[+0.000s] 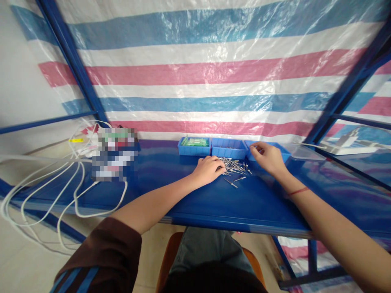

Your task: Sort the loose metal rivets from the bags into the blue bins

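Observation:
Blind rivets [234,165], silvery with thin stems, lie in a loose pile on the blue table [195,203]. A few sit apart at the near side of the pile. My left hand [209,170] rests at the pile's left edge with its fingers curled against the rivets; what they grip is hidden. Over the near edge of the right blue bin [282,151] is my right hand [268,156], its thumb and fingertips drawn together. Anything between them is too small to make out. The middle blue bin [229,153] holds a few small metal pieces.
A left blue bin [191,151] holds green-and-white packets. White cables [80,191] loop over the table's left end beside a blurred-out pile of items. A clear plastic lid [305,152] lies right of the bins. Blue frame posts and a striped plastic sheet [207,73] stand behind.

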Available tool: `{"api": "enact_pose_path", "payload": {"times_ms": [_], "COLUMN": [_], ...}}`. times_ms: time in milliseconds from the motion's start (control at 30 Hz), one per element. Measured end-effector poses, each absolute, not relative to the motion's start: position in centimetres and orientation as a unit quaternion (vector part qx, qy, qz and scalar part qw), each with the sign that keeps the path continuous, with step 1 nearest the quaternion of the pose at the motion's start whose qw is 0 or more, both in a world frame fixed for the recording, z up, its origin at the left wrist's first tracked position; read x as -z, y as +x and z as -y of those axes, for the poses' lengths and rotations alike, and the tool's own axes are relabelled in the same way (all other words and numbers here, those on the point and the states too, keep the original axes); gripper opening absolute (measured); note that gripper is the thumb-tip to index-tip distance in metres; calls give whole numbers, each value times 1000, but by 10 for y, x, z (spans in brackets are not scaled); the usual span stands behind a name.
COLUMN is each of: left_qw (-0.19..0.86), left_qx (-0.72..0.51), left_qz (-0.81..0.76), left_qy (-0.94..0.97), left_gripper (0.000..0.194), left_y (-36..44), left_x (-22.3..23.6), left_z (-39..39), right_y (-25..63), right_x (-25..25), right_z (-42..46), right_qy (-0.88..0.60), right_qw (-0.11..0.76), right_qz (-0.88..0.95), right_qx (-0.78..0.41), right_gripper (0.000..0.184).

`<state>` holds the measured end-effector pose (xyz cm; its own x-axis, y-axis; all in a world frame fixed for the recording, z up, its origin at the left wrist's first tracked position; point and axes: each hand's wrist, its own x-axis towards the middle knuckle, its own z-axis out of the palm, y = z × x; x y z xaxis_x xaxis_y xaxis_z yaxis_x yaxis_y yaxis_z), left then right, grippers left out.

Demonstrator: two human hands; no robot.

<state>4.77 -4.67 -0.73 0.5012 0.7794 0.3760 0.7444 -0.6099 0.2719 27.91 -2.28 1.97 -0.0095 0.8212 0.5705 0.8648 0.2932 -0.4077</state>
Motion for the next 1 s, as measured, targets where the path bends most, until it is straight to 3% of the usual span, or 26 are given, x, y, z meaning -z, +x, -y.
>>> {"api": "enact_pose_path", "payload": {"times_ms": [167,367,567,800,1000], "left_qw": [46,137,201,378,464], "left_qx": [-300,-437,-518,-570,-555], "left_qz": [-446,-359,-338,-273,-236], "left_qy": [842,813,760,676,649], "left_gripper": [19,15,12,14,21], "left_y": [48,50,53,56,57], "left_x": [7,2,1,10,13], "left_z": [46,44,43,32,28], "right_y": [253,232,227,229,231], "right_x": [-16,-7,1,7,-1], "right_z": [39,49,46,36,38], "right_qy": [-459,-373,-365,-377,-376], "right_qw": [339,305,367,465,456], "right_qz": [817,854,813,740,727], "right_qx": [-78,-196,-266,-308,-350], "right_gripper": [25,30,32,35,36]}}
